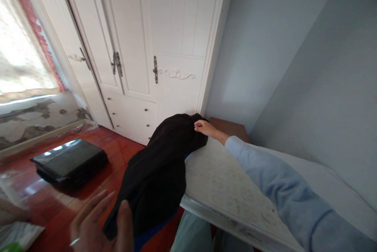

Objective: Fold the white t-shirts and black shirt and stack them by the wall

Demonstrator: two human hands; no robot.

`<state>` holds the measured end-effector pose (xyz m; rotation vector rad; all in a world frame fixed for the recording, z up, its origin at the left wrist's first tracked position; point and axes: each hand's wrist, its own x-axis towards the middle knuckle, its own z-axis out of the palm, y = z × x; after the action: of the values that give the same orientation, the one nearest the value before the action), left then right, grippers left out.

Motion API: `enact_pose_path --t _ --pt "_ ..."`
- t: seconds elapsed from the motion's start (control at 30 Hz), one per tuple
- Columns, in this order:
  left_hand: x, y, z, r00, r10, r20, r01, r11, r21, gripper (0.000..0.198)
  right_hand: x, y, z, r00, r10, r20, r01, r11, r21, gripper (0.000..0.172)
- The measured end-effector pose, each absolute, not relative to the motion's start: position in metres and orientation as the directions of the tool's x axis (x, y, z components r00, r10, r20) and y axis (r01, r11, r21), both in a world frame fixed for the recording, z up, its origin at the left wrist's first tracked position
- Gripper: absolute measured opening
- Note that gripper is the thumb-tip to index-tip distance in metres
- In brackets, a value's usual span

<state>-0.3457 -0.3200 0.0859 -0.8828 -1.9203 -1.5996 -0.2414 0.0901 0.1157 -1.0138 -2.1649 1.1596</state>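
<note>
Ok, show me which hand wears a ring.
The left hand, beside the black cloth: a thin silvery metal ring circles one finger; the right hand shows none.

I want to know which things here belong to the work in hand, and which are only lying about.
Work in hand:
dark cloth, right hand at its far end, left hand at its near end
white table, under part of the cloth

Apparently lying about:
black case on the floor
white-and-green item, lower left
</note>
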Motion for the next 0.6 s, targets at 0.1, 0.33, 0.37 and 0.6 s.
enact_pose_path --t 0.1,0.33,0.37,0.6 --pt "-0.302 -0.3 0.081 -0.543 0.358 0.76 0.818 0.019 0.575 0.019 -0.19 0.069 0.097 -0.732 0.679 0.057 0.353 0.45 -0.82 0.028" --pt "-0.219 -0.259 0.029 -0.244 0.625 0.742 0.68 -0.436 0.59 0.02 0.025 0.044 0.079 -0.723 0.676 -0.143 0.672 0.639 -0.374 0.054" --pt "-0.208 -0.254 0.024 -0.203 0.653 0.73 0.645 -0.471 0.601 0.021 0.059 0.041 0.079 -0.641 0.745 -0.185 0.762 0.587 -0.273 0.056" --pt "-0.161 -0.226 0.007 0.007 0.775 0.632 0.559 -0.527 0.64 0.021 0.219 -0.012 0.071 -0.021 0.966 -0.258 0.991 0.054 0.122 0.033"
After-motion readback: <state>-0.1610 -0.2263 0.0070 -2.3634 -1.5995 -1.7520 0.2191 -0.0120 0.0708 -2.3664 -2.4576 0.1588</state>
